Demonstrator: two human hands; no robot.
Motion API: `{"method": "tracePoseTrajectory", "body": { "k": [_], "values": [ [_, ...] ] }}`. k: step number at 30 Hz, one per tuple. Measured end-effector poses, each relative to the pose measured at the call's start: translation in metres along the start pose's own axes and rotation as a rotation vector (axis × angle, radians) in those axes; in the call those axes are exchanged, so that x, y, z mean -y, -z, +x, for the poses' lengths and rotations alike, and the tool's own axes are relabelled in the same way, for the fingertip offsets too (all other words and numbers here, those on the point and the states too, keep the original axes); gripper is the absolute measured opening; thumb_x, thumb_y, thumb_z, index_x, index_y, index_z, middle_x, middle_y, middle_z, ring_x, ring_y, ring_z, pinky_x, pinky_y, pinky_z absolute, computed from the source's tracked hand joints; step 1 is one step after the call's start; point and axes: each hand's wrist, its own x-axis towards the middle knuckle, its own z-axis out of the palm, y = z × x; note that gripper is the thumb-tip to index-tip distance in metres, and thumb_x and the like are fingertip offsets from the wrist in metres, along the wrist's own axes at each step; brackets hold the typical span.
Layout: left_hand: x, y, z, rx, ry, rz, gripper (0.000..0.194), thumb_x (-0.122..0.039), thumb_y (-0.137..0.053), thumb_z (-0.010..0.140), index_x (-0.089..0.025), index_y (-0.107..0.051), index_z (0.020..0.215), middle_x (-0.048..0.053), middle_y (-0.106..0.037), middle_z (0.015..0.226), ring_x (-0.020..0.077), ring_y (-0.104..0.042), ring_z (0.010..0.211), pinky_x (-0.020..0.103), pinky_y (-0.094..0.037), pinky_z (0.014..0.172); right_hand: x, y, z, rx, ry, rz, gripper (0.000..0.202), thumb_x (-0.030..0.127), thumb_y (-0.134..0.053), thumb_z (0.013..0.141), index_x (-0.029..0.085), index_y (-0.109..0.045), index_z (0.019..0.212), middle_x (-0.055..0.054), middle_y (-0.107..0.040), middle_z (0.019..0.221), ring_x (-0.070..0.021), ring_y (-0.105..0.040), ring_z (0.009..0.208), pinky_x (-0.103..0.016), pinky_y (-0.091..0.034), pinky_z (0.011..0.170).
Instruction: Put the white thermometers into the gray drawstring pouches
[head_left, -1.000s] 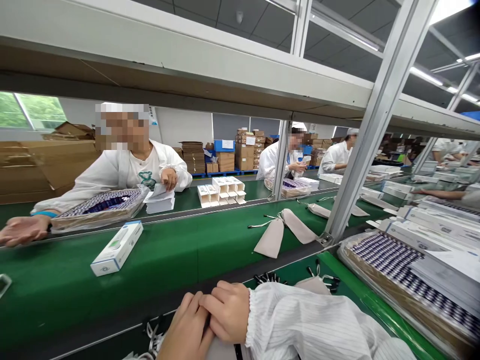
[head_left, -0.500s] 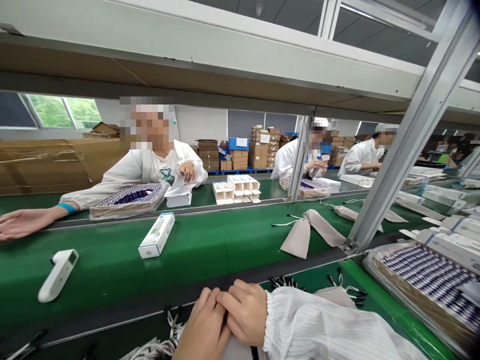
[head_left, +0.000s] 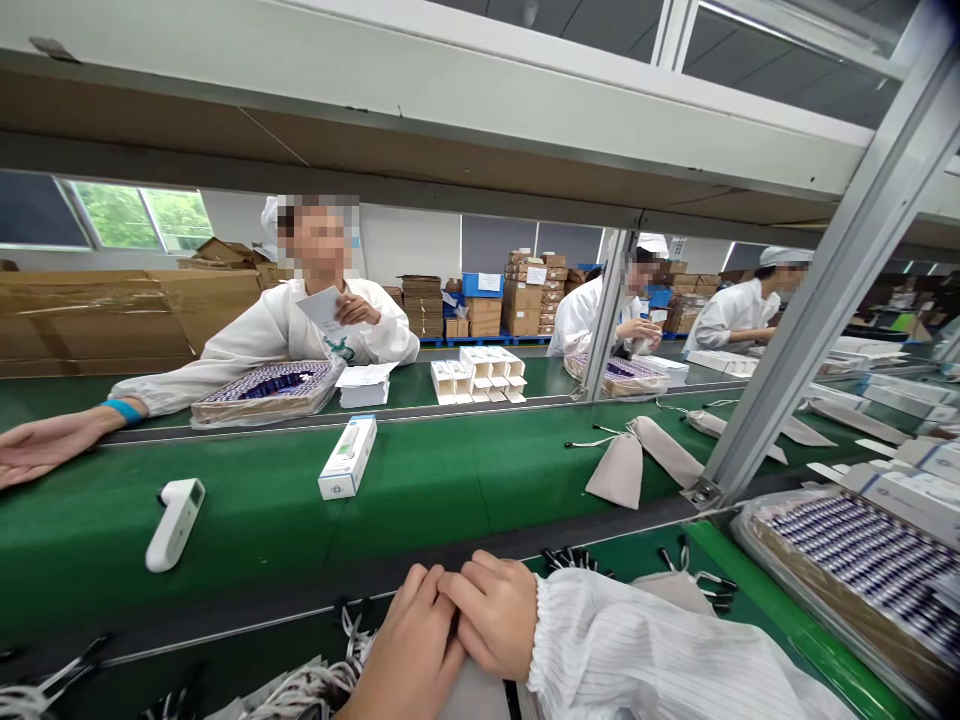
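Hands (head_left: 457,625) pressing together on grey pouch (head_left: 480,695), grip unclear | thermometer (head_left: 174,522), white box (head_left: 348,457) drifting right on belt (head_left: 450,470)

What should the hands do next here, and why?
Probably reach the left hand out for the white thermometer on the green belt: both hands, right hand included, rest together at the near edge on something pale, and the thermometer lies loose, unboxed.
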Motion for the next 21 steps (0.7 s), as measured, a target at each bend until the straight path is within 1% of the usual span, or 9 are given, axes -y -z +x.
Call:
{"method": "tracePoseTrajectory", "body": {
  "k": [4,9,12,14,17,19,21],
  "values": [
    [0.0,-0.003,0.0,-0.032,-0.012,-0.022,0.03,-0.016,-0.039,0.077,-0.014,-0.053,0.103,0.009,-0.054,0.107,0.0252,-0.042,0.106,0.041,-0.035,0.091,-0.001,0.0,0.0,0.011,-0.002,0.001,0.031,0.018,-0.038,0.071,0.016,-0.047,0.1,-0.004,-0.052,0.069,-0.0154,-0.042,0.063,-0.025,-0.03,0.049],
    [-0.002,-0.003,0.001,-0.047,-0.017,-0.038,0.024,-0.012,-0.037,0.076,-0.015,-0.057,0.09,0.008,-0.055,0.097,0.0235,-0.046,0.095,0.041,-0.037,0.086,0.0,0.001,0.0,0.01,-0.001,-0.007,0.03,0.018,-0.038,0.071,0.016,-0.048,0.098,-0.004,-0.053,0.068,-0.0157,-0.042,0.062,-0.025,-0.031,0.049],
    [-0.003,-0.002,0.001,-0.07,-0.027,-0.066,0.023,-0.012,-0.038,0.076,-0.016,-0.056,0.09,0.007,-0.054,0.095,0.0227,-0.045,0.092,0.039,-0.038,0.083,-0.002,0.002,0.0,0.015,-0.019,0.063,0.029,0.016,-0.039,0.069,0.017,-0.049,0.096,-0.004,-0.054,0.07,-0.0154,-0.044,0.063,-0.025,-0.034,0.052],
    [-0.003,-0.002,0.001,-0.075,-0.021,-0.091,0.022,-0.014,-0.038,0.077,-0.017,-0.055,0.091,0.007,-0.054,0.093,0.0218,-0.046,0.088,0.037,-0.039,0.08,-0.007,0.001,0.002,0.042,-0.071,0.225,0.029,0.013,-0.041,0.066,0.018,-0.048,0.094,-0.001,-0.053,0.07,-0.0132,-0.045,0.062,-0.023,-0.036,0.054],
    [-0.003,0.0,0.001,-0.055,0.012,-0.1,0.021,-0.02,-0.039,0.078,-0.017,-0.056,0.089,0.007,-0.054,0.092,0.0223,-0.045,0.086,0.036,-0.039,0.076,-0.022,-0.006,0.006,0.181,-0.174,0.64,0.035,0.01,-0.05,0.06,0.02,-0.047,0.094,0.006,-0.049,0.062,-0.0077,-0.044,0.053,-0.019,-0.037,0.052],
    [-0.004,0.002,0.001,-0.047,0.025,-0.086,0.022,-0.022,-0.04,0.078,-0.018,-0.057,0.091,0.007,-0.054,0.094,0.0241,-0.044,0.09,0.037,-0.037,0.078,-0.032,-0.013,0.007,0.273,-0.194,0.887,0.041,0.015,-0.059,0.057,0.02,-0.047,0.096,0.007,-0.048,0.06,-0.0056,-0.042,0.05,-0.017,-0.037,0.051],
    [-0.005,0.004,0.0,-0.044,0.048,-0.076,0.021,-0.024,-0.041,0.078,-0.019,-0.057,0.09,0.006,-0.055,0.092,0.0243,-0.044,0.091,0.037,-0.035,0.078,-0.04,-0.021,0.008,0.308,-0.213,1.042,0.046,0.022,-0.065,0.055,0.018,-0.049,0.097,0.007,-0.051,0.061,-0.0049,-0.042,0.049,-0.017,-0.037,0.05]
  ]
}}
